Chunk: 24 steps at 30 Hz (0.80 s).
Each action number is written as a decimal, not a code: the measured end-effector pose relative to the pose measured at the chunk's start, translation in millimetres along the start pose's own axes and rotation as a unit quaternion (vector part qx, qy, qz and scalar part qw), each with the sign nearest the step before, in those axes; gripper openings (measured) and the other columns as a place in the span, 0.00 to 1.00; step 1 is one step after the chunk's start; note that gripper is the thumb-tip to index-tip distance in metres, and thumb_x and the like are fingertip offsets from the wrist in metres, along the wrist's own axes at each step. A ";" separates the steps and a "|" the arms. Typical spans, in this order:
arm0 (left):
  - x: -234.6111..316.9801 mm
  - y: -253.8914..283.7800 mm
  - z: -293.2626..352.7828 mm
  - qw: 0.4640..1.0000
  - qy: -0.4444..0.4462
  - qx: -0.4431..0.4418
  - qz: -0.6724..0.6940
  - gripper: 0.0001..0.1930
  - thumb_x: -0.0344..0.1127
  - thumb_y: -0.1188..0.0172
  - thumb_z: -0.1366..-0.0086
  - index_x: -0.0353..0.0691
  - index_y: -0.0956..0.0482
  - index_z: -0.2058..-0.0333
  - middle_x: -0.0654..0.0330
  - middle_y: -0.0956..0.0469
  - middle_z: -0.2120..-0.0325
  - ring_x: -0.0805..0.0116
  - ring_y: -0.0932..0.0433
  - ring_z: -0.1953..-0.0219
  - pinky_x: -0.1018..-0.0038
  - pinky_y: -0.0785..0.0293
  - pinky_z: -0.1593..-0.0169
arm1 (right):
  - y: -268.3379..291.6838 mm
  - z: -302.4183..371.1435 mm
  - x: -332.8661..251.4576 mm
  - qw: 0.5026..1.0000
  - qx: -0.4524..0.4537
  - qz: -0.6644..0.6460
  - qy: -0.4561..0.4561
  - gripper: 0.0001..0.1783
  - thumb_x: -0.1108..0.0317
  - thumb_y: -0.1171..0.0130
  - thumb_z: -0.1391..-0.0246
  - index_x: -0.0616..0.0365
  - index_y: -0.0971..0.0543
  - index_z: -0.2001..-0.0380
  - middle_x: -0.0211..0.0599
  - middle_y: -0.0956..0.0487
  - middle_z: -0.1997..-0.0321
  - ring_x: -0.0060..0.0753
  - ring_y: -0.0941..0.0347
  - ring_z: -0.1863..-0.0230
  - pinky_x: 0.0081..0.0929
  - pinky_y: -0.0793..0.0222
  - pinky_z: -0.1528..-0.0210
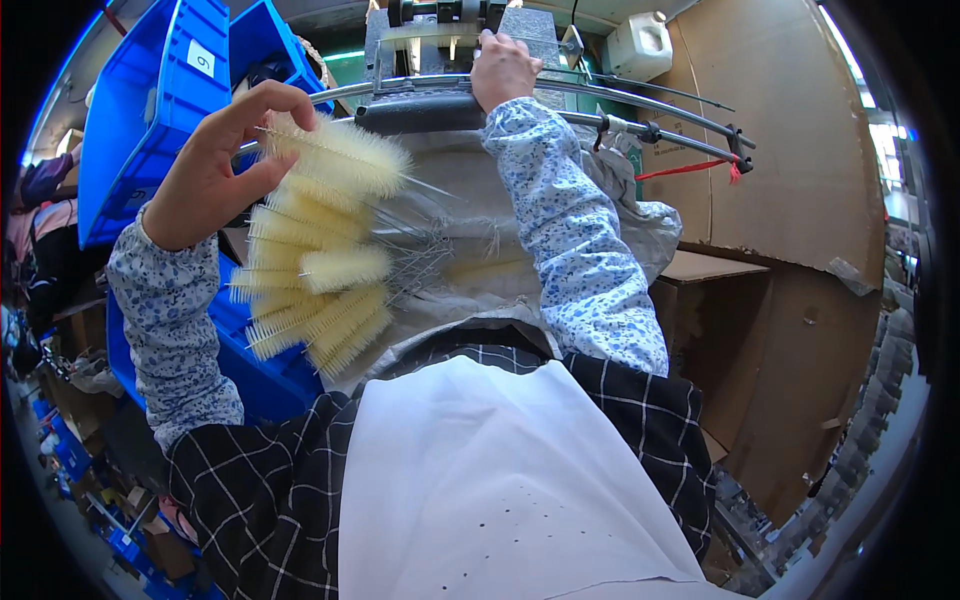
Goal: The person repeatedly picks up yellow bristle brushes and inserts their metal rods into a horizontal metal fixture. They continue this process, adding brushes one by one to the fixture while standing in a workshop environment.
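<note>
Pale yellow bottle brushes [345, 270] with twisted wire stems lie in a fanned pile on the grey cloth [480, 220] in front of me, stems toward the right. My left hand [225, 160] holds the topmost bottle brush [345, 157] by its bristle end, between thumb and curled fingers. Its wire stem points to the right. At the far side, my right hand [505, 70] rests with bent fingers on the small bench machine [425, 55], beside its metal bars. Whatever lies beneath those fingers is hidden.
Blue plastic bins [150, 110] stand at the left, another blue bin [265, 375] below the brushes. Metal rails [640, 95] with a red strip [690, 171] run rightward. A large cardboard sheet [790, 130], an open carton [715, 320] and a white jug [640, 45] occupy the right.
</note>
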<state>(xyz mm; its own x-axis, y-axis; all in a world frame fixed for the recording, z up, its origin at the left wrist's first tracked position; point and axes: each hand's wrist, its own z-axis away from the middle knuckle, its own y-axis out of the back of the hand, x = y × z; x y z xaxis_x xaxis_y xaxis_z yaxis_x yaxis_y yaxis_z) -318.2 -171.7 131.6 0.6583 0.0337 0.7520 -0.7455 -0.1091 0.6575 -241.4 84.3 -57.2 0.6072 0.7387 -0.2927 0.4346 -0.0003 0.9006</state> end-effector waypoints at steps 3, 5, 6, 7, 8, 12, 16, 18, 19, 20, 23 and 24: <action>-2.3 0.6 6.5 1.000 -0.004 0.016 -0.005 0.11 0.28 0.49 0.46 0.43 0.33 0.63 0.63 0.33 0.68 0.71 0.32 0.63 0.73 0.35 0.54 | 8.2 -0.3 15.8 1.000 -0.005 0.011 0.007 0.15 0.67 0.52 0.56 0.53 0.27 0.61 0.34 0.26 0.60 0.37 0.32 0.56 0.44 0.39 0.56; -5.3 4.0 14.8 1.000 0.000 0.027 0.004 0.11 0.28 0.49 0.46 0.42 0.33 0.63 0.63 0.33 0.69 0.72 0.32 0.63 0.74 0.35 0.54 | 13.3 -0.6 40.0 0.999 0.004 0.034 0.019 0.11 0.69 0.53 0.55 0.54 0.25 0.67 0.33 0.26 0.64 0.35 0.30 0.59 0.41 0.38 0.58; -7.8 6.1 18.6 0.999 0.001 0.033 0.010 0.10 0.28 0.49 0.46 0.42 0.33 0.63 0.64 0.33 0.69 0.72 0.32 0.62 0.74 0.35 0.54 | 13.6 -2.0 57.0 0.999 0.020 0.042 0.022 0.11 0.68 0.52 0.56 0.54 0.25 0.67 0.34 0.26 0.64 0.35 0.30 0.59 0.42 0.37 0.59; -10.3 6.2 24.3 0.999 0.010 0.041 0.004 0.10 0.28 0.50 0.46 0.41 0.35 0.64 0.64 0.33 0.68 0.73 0.33 0.61 0.75 0.36 0.55 | 12.5 -1.8 73.1 0.998 0.034 0.034 0.033 0.12 0.69 0.52 0.58 0.54 0.25 0.66 0.34 0.26 0.63 0.37 0.30 0.59 0.43 0.36 0.59; -12.4 7.6 28.0 0.998 0.008 0.052 0.016 0.10 0.28 0.50 0.46 0.41 0.35 0.64 0.64 0.33 0.68 0.73 0.33 0.61 0.75 0.36 0.54 | 12.0 -5.0 90.2 0.998 0.033 0.034 0.035 0.14 0.68 0.51 0.59 0.52 0.25 0.65 0.34 0.26 0.62 0.38 0.30 0.59 0.43 0.36 0.59; -15.7 11.7 33.9 0.995 0.005 0.072 0.062 0.11 0.29 0.49 0.45 0.40 0.36 0.62 0.63 0.34 0.66 0.74 0.34 0.60 0.77 0.36 0.54 | 16.5 -25.5 148.6 0.995 -0.056 -0.075 0.017 0.16 0.62 0.50 0.56 0.47 0.24 0.62 0.33 0.27 0.58 0.41 0.31 0.57 0.40 0.34 0.59; -25.4 3.9 12.1 0.994 -0.010 0.040 0.105 0.12 0.30 0.49 0.44 0.42 0.37 0.61 0.63 0.35 0.64 0.76 0.33 0.62 0.78 0.34 0.57 | 31.0 -42.4 167.3 0.996 -0.007 0.083 -0.034 0.18 0.50 0.56 0.50 0.39 0.26 0.59 0.38 0.28 0.57 0.43 0.35 0.53 0.37 0.41 0.51; -23.7 3.3 1.6 0.994 0.031 0.003 0.108 0.11 0.32 0.51 0.43 0.41 0.38 0.61 0.61 0.35 0.61 0.73 0.34 0.60 0.77 0.35 0.55 | 28.9 -43.7 182.1 0.988 -0.069 0.135 0.033 0.17 0.50 0.59 0.49 0.37 0.27 0.58 0.38 0.27 0.58 0.43 0.34 0.55 0.36 0.40 0.52; -29.5 0.6 -3.4 0.992 -0.010 -0.023 0.122 0.12 0.34 0.52 0.43 0.42 0.38 0.60 0.61 0.36 0.61 0.74 0.33 0.60 0.78 0.33 0.56 | 39.9 -45.4 187.2 0.990 -0.118 0.041 0.072 0.15 0.53 0.59 0.48 0.38 0.26 0.60 0.38 0.27 0.60 0.44 0.33 0.56 0.34 0.39 0.53; -29.8 0.2 -1.4 0.994 -0.006 -0.016 0.111 0.13 0.34 0.51 0.42 0.42 0.38 0.59 0.61 0.36 0.61 0.74 0.34 0.60 0.78 0.33 0.56 | 57.7 -42.9 186.9 0.984 -0.146 0.000 0.104 0.14 0.55 0.58 0.47 0.41 0.26 0.61 0.41 0.27 0.63 0.45 0.33 0.57 0.34 0.39 0.55; -35.5 -2.3 -2.2 0.993 -0.012 -0.006 0.114 0.14 0.35 0.51 0.42 0.43 0.39 0.57 0.61 0.36 0.61 0.75 0.33 0.60 0.78 0.32 0.57 | 119.3 -12.6 198.4 0.952 -0.261 -0.144 0.074 0.14 0.61 0.54 0.48 0.51 0.27 0.59 0.41 0.25 0.61 0.36 0.31 0.58 0.29 0.37 0.57; -42.2 -7.0 -9.8 0.989 -0.029 -0.018 0.141 0.15 0.35 0.50 0.42 0.43 0.39 0.57 0.61 0.36 0.61 0.75 0.33 0.60 0.78 0.31 0.58 | 145.8 8.7 194.2 0.930 -0.316 -0.185 0.042 0.16 0.61 0.52 0.48 0.54 0.28 0.57 0.40 0.25 0.61 0.34 0.31 0.58 0.28 0.36 0.57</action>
<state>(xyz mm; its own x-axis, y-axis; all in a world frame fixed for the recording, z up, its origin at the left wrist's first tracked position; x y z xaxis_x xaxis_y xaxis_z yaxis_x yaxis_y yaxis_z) -341.8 -162.6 95.7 0.4286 -0.0507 0.9021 -0.9025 -0.0704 0.4248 -54.4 221.8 14.4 0.4288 0.6590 -0.6179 0.1105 0.6406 0.7599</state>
